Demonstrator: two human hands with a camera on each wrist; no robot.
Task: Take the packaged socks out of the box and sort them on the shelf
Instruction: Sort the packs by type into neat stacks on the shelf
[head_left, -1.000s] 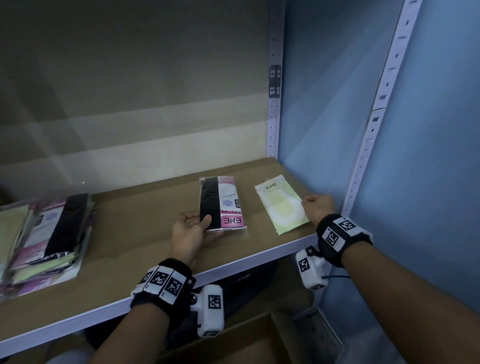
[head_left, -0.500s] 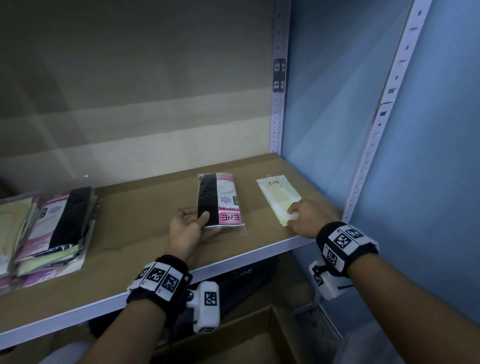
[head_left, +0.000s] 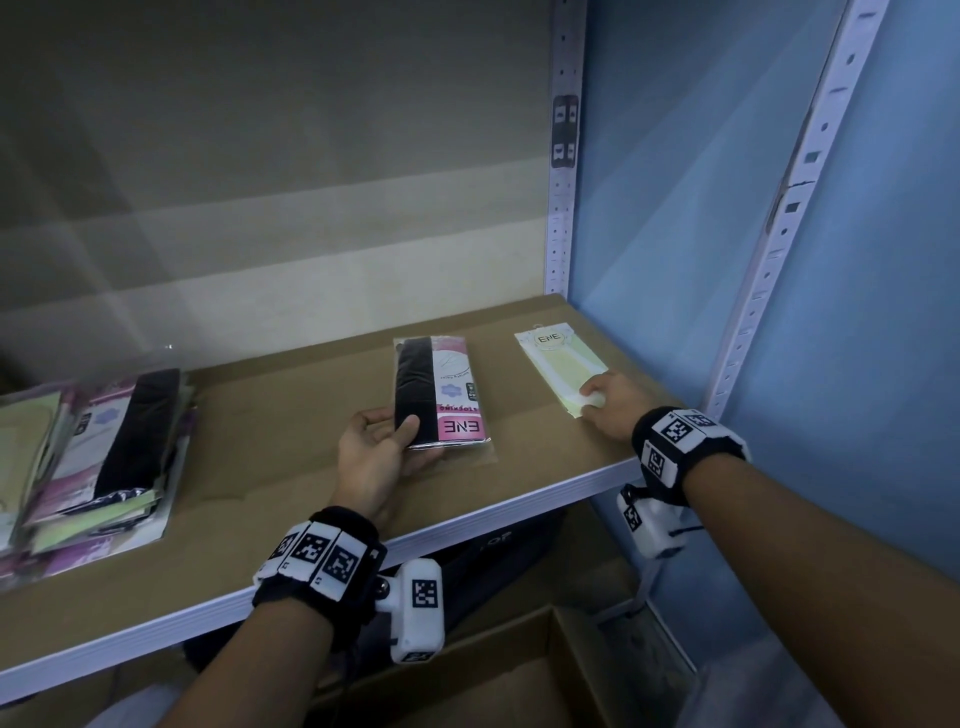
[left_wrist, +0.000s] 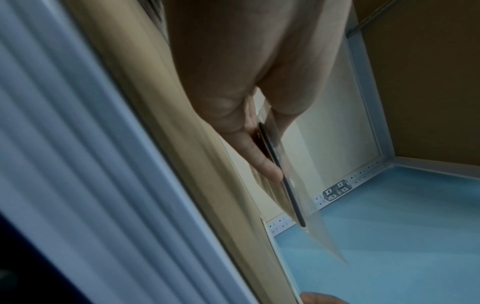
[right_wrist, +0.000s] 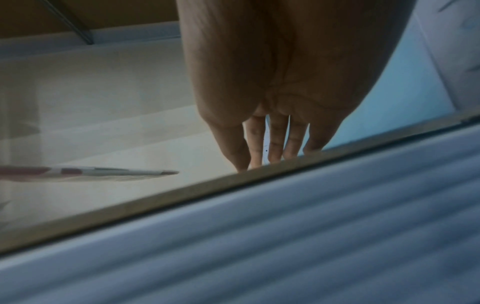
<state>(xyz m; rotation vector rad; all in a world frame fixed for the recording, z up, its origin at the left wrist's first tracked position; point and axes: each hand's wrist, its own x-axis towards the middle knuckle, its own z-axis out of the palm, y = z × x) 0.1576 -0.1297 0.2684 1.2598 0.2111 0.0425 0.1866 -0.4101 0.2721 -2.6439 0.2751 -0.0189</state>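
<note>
Head: black sock pack (head_left: 439, 395) is pinched at its near end by the left hand (head_left: 376, 457), over the shelf (head_left: 291, 483). Pale pack (head_left: 561, 364) lies flat, near corner pressed by the right hand (head_left: 613, 405). Mixed stack (head_left: 93, 457) sits far left.
Left wrist: pack edge is clamped, thumb over fingers (left_wrist: 262, 162).
Right wrist: fingers (right_wrist: 275, 142) are extended, tips down.
</note>
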